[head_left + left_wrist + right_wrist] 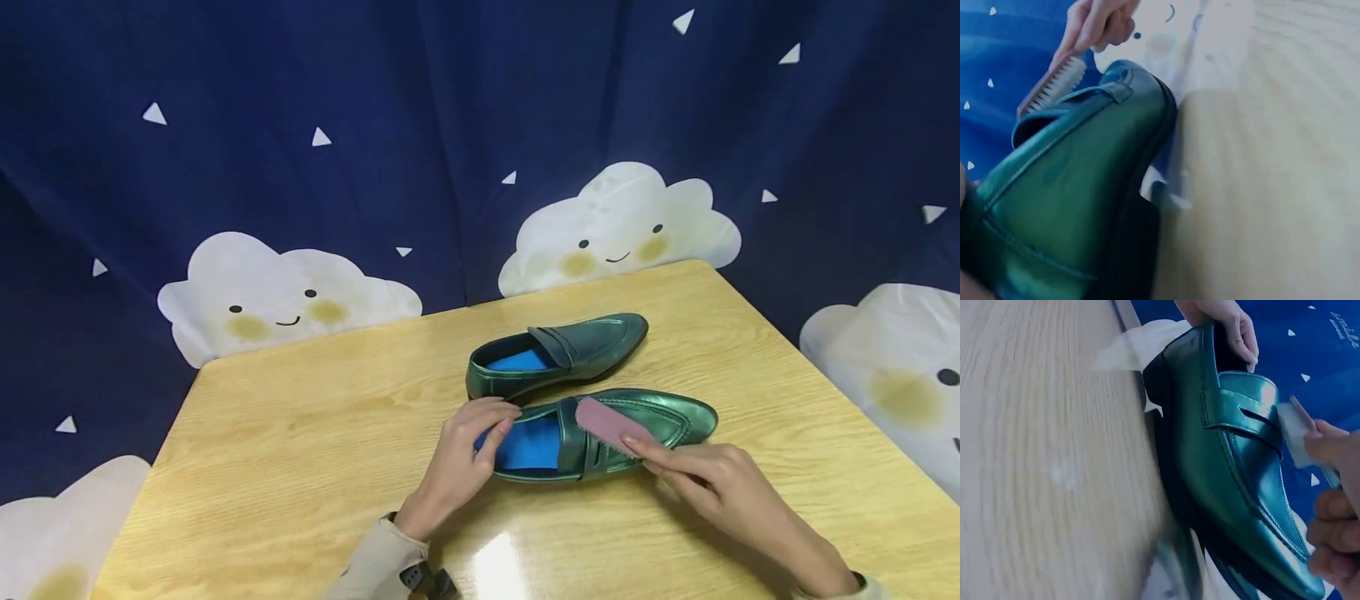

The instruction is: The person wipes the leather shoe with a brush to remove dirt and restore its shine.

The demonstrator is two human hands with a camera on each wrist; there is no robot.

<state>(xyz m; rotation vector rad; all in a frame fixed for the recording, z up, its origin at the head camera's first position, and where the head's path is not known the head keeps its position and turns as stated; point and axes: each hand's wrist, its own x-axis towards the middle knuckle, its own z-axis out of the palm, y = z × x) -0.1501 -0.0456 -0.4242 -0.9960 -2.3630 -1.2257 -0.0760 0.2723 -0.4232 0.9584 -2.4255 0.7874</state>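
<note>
A shiny green loafer (675, 411) with a blue insole lies on the table, its toe to the right. My left hand (463, 450) grips its heel end, thumb at the opening's edge. In my right hand (720, 483) is a brush with a pink back (600, 421), pinched by one end above the loafer's strap. Pale bristles (1063, 84) show in the left wrist view, facing the shoe's upper. The right wrist view shows the brush (1296, 434) beside the strap; whether the bristles touch the leather I cannot tell.
A second green loafer (600, 346) stands just behind the first, also with its toe to the right. Both shoes are on a light wooden table (300, 442). Behind the table hangs a dark blue curtain (375, 125) with smiling clouds and white triangles.
</note>
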